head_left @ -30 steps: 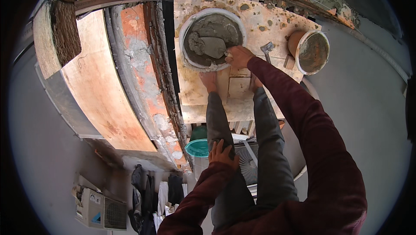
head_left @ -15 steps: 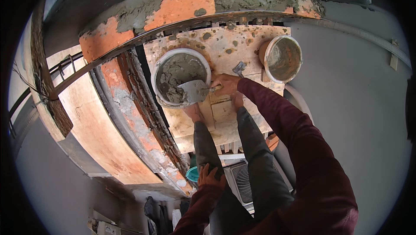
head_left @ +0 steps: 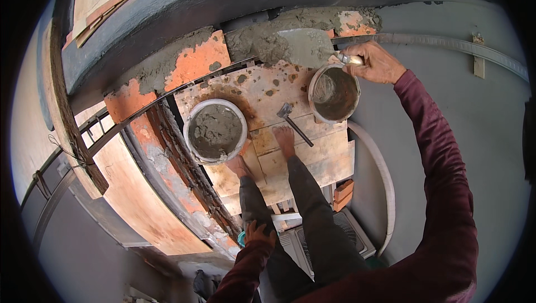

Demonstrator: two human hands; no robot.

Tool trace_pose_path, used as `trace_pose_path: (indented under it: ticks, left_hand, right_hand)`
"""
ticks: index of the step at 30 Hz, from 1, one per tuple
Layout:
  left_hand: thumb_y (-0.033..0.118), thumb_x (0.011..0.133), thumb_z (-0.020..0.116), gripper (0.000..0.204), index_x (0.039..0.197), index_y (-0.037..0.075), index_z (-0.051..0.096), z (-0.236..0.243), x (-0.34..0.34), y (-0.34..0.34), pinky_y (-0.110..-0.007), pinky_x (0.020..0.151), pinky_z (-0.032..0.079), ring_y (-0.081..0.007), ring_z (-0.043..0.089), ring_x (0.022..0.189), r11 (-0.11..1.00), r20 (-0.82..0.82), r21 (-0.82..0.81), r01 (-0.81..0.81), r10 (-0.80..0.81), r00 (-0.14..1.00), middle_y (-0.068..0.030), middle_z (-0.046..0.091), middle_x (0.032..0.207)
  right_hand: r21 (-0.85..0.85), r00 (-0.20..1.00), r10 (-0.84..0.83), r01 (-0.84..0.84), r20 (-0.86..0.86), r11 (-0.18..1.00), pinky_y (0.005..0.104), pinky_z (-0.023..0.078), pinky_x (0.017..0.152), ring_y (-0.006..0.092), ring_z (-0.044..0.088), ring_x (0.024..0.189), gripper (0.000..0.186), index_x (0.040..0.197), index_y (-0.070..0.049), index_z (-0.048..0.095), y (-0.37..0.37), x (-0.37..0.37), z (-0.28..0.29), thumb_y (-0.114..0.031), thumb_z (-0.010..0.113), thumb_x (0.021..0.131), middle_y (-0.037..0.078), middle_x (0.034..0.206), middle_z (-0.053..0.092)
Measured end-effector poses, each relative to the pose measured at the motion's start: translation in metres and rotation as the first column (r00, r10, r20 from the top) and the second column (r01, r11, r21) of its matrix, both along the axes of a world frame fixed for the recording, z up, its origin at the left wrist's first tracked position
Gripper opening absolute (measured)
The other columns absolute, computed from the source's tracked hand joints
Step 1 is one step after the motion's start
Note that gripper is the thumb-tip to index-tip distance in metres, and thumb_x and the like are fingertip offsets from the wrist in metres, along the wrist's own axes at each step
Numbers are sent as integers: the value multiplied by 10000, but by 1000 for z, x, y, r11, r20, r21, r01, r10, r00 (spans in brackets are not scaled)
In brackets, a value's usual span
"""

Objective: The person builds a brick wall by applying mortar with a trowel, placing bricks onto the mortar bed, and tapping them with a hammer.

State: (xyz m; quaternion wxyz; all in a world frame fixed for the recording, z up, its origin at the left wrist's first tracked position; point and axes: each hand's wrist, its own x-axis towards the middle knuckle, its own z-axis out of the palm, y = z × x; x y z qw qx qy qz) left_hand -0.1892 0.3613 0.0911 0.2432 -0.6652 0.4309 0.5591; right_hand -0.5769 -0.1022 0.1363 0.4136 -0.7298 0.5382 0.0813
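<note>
My right hand (head_left: 375, 63) is closed around the handle of a trowel (head_left: 309, 47). The trowel's broad grey blade reaches left over a mortar-smeared brick ledge (head_left: 196, 60). A lump of wet mortar (head_left: 272, 49) lies against the blade's left end; whether it is on the blade or on the ledge is hard to tell. Below and to the left stands a white-rimmed bucket (head_left: 244, 130) with grey mortar (head_left: 215, 131) inside. My left hand (head_left: 259, 235) rests on my left leg with fingers spread, holding nothing.
A hammer (head_left: 295, 124) lies on the stained plywood platform (head_left: 268, 107) under my bare feet. Beside it stands a second bucket (head_left: 335, 114), its inside coated with residue. A pale hose (head_left: 385, 185), stacked bricks (head_left: 343, 194) and a fan unit (head_left: 349, 227) are lower right. A wooden post (head_left: 67, 107) rises at left.
My right hand has carried the trowel from the mortar bucket up and right to the brick ledge. My left hand stays on my leg. The whole view has shifted.
</note>
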Motion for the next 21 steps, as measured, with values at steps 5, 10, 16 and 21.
trace_pose_path:
  ticks: [5, 10, 16, 21]
  left_hand:
    - [426, 780, 702, 528, 1234, 158, 672, -7, -8, 0, -503, 1172, 235, -329, 257, 1457, 997, -3, 74, 16, -15, 1000, -128, 376, 1526]
    - [433, 775, 708, 537, 1234, 157, 673, -7, -17, 1, -500, 1175, 229, -333, 281, 1445, 997, -10, 77, 6, -5, 1000, -129, 389, 1518]
    - [440, 763, 730, 546, 1231, 164, 676, -8, -31, 6, -494, 1172, 233, -326, 285, 1444, 994, 30, 102, 38, -42, 999, -118, 394, 1517]
    - [438, 761, 741, 541, 1227, 170, 678, -9, -32, 2, -492, 1171, 233, -321, 282, 1445, 993, 25, 98, 64, -67, 997, -104, 397, 1517]
  right_hand:
    - [-479, 939, 33, -205, -343, 854, 459, 556, 711, 355, 672, 809, 262, 1086, -71, 651, -10, -17, -62, -174, 609, 849, 140, 940, 681]
    - [-564, 904, -122, -146, -410, 813, 452, 550, 697, 334, 671, 812, 284, 1120, -85, 645, 14, -21, -66, -230, 615, 878, 120, 974, 663]
    - [-170, 921, -98, 35, -377, 985, 442, 539, 724, 364, 667, 776, 396, 1092, 8, 672, -7, -11, -11, -349, 624, 929, 182, 923, 681]
    - [-191, 910, 53, -143, -411, 971, 477, 532, 826, 384, 670, 880, 362, 1089, -83, 702, -48, -27, -50, -378, 529, 971, 193, 855, 699]
